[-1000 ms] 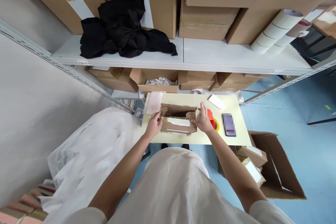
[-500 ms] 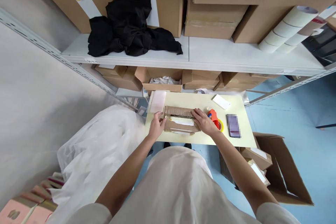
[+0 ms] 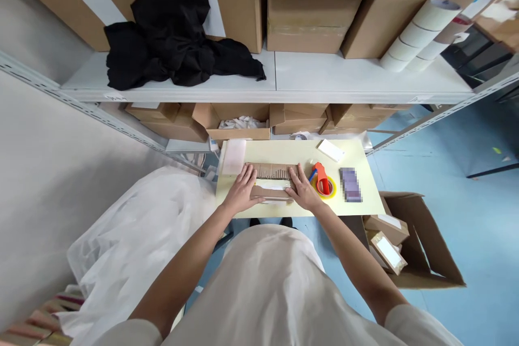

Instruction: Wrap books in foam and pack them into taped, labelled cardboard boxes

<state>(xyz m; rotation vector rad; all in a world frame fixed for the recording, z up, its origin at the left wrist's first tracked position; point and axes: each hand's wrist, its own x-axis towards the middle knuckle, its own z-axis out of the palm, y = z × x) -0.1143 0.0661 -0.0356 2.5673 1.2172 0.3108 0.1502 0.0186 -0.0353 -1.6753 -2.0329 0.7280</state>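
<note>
Hands (image 3: 242, 190), two, rest on one cardboard box (image 3: 271, 193).

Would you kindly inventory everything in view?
Cardboard box: one, brown, on table
Tape dispenser: one, red, right of box
Phone: one, purplish, table right
Flat block: one, white, table back
Sheet: one, pink, table left
Table: one, cream, centre
Shelving: one, grey, ahead
Shelved cartons: several, brown, both shelves
Cloth: one, black, upper shelf
Rolls: several, mostly white, upper shelf
Open carton: one, brown, floor right
Plastic sheeting: one, whitish, left
Shirt: one, white, bottom
Left hand: one, bare, on box
Right hand: one, bare, on box
</note>
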